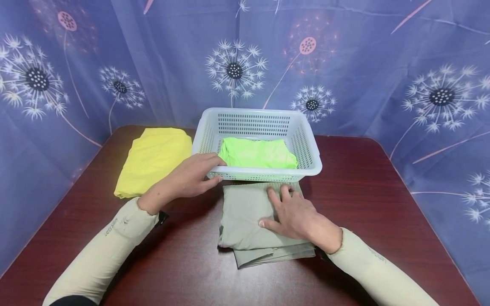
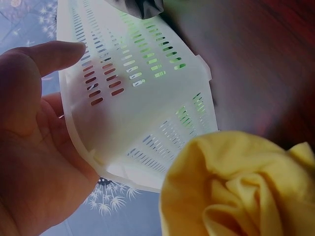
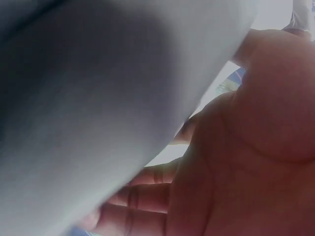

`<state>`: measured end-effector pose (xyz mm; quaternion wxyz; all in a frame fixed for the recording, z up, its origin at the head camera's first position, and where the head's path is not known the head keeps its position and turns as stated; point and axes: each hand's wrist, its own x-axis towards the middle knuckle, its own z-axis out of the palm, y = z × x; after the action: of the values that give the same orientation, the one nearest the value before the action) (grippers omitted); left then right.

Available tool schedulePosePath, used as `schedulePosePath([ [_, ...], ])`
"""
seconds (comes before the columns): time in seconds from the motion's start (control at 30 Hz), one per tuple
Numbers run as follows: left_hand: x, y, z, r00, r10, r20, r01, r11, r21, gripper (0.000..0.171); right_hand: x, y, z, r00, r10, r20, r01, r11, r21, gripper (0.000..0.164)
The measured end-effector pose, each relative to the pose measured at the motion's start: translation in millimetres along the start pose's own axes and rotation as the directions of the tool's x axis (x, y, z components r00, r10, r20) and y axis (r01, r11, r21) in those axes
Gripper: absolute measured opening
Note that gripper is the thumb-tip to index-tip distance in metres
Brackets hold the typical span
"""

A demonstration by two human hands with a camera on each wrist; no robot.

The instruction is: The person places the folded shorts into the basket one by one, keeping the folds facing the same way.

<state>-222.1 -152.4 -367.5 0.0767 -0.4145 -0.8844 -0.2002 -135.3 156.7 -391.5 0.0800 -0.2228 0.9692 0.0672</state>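
In the head view my left hand (image 1: 191, 175) grips the near left corner of a pale plastic basket (image 1: 264, 174), fingers over the rim and thumb outside. The left wrist view shows the thumb (image 2: 59, 54) against the slotted basket wall (image 2: 133, 93). A folded lime-green cloth (image 1: 256, 154) lies inside the basket. My right hand (image 1: 294, 214) rests on a folded grey cloth (image 1: 245, 216) in front of the basket, its fingers spread and slightly bent. Up close in the right wrist view, the grey cloth (image 3: 98, 113) hides part of the fingers (image 3: 142, 196).
A folded yellow cloth (image 1: 155, 157) lies left of the basket, beside my left forearm. All of this is on a dark red-brown table (image 1: 363, 187). A blue curtain with dandelion prints (image 1: 172, 63) hangs behind and at both sides.
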Motion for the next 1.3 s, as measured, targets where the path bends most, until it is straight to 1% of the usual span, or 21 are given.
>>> schedulePosePath([
  [0.17,-0.7,0.3,-0.4,1.000,0.011,-0.013,-0.011,1.000,-0.003,0.020,0,2,-1,1.000,-0.001,0.010,0.001,1.000,0.006,0.096],
  [0.43,-0.6,-1.5,0.2,1.000,0.003,-0.002,-0.003,1.000,-0.007,0.020,0,5,0,1.000,-0.001,-0.002,0.002,1.000,0.014,0.097],
  [0.57,-0.3,-2.0,0.4,1.000,0.001,-0.002,-0.001,1.000,-0.029,0.019,1,9,1,1.000,-0.006,0.003,0.006,1.000,0.028,0.096],
  [0.7,-0.1,-1.9,-0.5,1.000,-0.007,0.005,0.007,0.998,-0.070,0.020,0,16,1,1.000,-0.020,0.002,0.020,0.996,0.084,0.093],
  [0.8,-0.3,-1.5,-1.8,1.000,-0.011,0.011,0.012,0.996,-0.093,0.020,-2,23,1,0.999,-0.033,-0.022,0.036,0.990,0.139,0.088],
  [0.97,-1.4,0.1,-5.0,1.000,-0.020,0.018,0.023,0.991,-0.134,0.019,-5,32,-1,0.998,-0.042,-0.051,0.052,0.978,0.202,0.079],
  [1.1,-1.6,0.5,-7.4,0.999,-0.029,0.020,0.032,0.987,-0.160,0.017,-7,38,-2,0.998,-0.042,-0.057,0.053,0.972,0.227,0.076],
  [1.3,-3.2,-0.8,-10.0,1.000,-0.021,0.003,0.021,0.979,-0.200,0.017,-8,41,-2,0.996,-0.050,-0.073,0.067,0.966,0.250,0.074],
])
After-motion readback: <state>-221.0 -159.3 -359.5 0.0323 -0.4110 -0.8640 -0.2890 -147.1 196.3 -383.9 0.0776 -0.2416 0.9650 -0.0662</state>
